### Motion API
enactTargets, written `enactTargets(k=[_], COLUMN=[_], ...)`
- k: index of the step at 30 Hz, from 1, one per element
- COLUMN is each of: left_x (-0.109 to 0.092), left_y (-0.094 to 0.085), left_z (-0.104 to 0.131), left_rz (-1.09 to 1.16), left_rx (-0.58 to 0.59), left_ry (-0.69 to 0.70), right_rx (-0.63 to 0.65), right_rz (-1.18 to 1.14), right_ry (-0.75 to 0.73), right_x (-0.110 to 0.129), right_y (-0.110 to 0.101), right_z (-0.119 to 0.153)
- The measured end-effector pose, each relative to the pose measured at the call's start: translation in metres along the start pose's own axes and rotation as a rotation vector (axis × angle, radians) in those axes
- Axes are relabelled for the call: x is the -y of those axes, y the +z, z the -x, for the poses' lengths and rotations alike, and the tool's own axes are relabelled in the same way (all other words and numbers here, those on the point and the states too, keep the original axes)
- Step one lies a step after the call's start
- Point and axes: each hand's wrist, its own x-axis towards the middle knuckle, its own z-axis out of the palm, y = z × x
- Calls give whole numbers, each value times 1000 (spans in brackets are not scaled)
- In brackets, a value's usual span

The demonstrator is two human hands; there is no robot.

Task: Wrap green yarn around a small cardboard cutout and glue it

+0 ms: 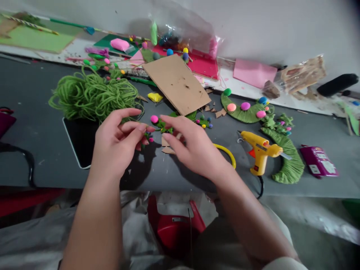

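Over the grey table's middle, my left hand (120, 140) has its thumb and fingers pinched together near a small green piece with pink dots (151, 139); what lies between the fingertips is too small to tell. Facing it, my right hand (188, 144) has its thumb and index finger apart, with the other fingers partly hidden. Between and behind the hands lies a green leafy piece with a pink ball (154, 119). Brown cardboard scraps (168, 150) sit under my right hand's fingertips.
Green yarn (92, 93) lies over a dark tablet (80, 144) at left. A cardboard sheet (178, 84) is behind the hands. To the right are a yellow glue gun (260, 150), yarn-wrapped curved pieces (291, 161) and a purple pack (319, 161).
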Motion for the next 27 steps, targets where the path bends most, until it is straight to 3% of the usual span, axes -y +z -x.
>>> enactTargets(k=[6, 12, 17, 21, 24, 27], left_x=[5, 5, 4, 2, 2, 3], left_y=[-8, -13, -11, -11, -15, -19], left_z=[-6, -10, -15, -19, -21, -22], left_rz=[67, 184, 218, 315, 349, 362], left_rx=[2, 31, -95, -172, -187, -221], left_ry=[-65, -157, -152, -123, -140, -100], right_rx=[137, 1, -124, 70, 254, 400], right_rz=[93, 123, -64, -528, -874, -937], right_ry=[-125, -200, -233, -254, -95, 59], right_x=[2, -7, -3, 10, 15, 13], right_y=[35, 47, 46, 37, 32, 33], right_z=[-44, -43, -35, -31, -27, -27])
